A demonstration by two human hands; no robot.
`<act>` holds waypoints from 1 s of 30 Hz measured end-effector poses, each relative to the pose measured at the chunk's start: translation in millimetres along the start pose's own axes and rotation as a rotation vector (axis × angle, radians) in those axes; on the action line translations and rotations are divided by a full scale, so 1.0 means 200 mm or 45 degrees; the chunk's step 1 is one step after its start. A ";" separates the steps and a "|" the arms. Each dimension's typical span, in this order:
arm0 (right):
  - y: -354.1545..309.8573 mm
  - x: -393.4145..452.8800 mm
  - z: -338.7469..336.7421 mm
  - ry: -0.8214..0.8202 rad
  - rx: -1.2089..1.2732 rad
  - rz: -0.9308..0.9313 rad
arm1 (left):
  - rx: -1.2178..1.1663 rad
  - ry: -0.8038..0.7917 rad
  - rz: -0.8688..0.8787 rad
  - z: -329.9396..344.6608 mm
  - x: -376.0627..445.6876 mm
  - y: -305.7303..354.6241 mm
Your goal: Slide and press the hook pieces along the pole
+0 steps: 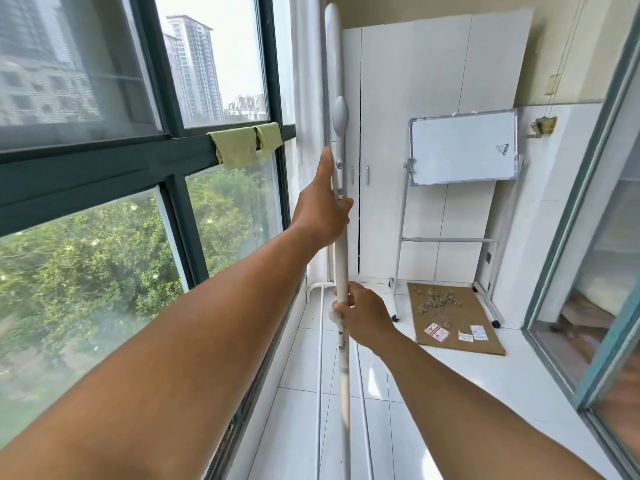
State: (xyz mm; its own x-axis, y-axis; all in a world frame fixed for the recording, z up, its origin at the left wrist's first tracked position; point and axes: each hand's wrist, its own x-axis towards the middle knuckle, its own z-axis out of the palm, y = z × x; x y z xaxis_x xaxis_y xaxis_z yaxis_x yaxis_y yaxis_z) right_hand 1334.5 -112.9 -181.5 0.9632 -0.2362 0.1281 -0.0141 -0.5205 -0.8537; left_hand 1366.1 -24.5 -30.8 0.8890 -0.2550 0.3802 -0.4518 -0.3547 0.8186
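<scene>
Head view: left hand (323,209) grips the upright white pole (341,258) high up, thumb stretched along it. Right hand (363,318) wraps the pole lower down, beside the window (138,161).

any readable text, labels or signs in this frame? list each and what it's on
No text can be read.
Whiteboard: a small triangle mark near its right edge, any lettering too small to read.
Red-and-white slip on the cardboard: print blurred.
Two white slips beside it: print too small.
Pole, held by the left hand and right hand: no lettering visible.
</scene>
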 end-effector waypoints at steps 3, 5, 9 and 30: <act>0.05 0.12 -0.04 -0.004 0.020 -0.003 | 0.000 0.008 -0.005 0.07 0.11 -0.02; 0.07 0.18 -0.06 -0.004 0.026 -0.017 | 0.017 0.016 -0.006 0.10 0.16 -0.03; 0.13 0.30 -0.10 -0.001 0.029 -0.045 | 0.054 0.049 -0.008 0.17 0.28 -0.05; 0.25 0.73 -0.20 0.043 0.022 -0.004 | 0.019 0.095 0.007 0.38 0.71 -0.19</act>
State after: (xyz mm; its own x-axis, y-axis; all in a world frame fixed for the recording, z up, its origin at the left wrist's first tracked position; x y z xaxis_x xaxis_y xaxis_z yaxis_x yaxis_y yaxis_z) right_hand 1463.1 -205.8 -185.9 0.9536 -0.2622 0.1476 -0.0061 -0.5072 -0.8618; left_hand 1502.8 -115.5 -40.5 0.8894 -0.1896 0.4159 -0.4571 -0.3670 0.8102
